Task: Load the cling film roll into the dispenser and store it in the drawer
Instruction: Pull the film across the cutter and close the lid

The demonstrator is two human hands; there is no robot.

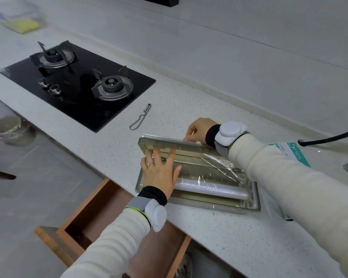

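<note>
the drawer (100, 213) is standing open below the worktop (209, 247). the left grip (161, 173), released and flat, is steadying the dispenser (219, 206), where the cling film roll (209, 188) is lying. the right grip (199, 130) is pinching the film edge (165, 137), threading it; closing the dispenser probably comes next.

Kitchen, seen from above: a pale speckled table (189, 101) ran along a plain grey wall (249, 27), w/ a black glass 2-burner gas hob (78, 95) set into it at left. Grey tiled floor (38, 167) lay below, a pale bucket (6, 127) standing on it. Light was soft & even.
</note>
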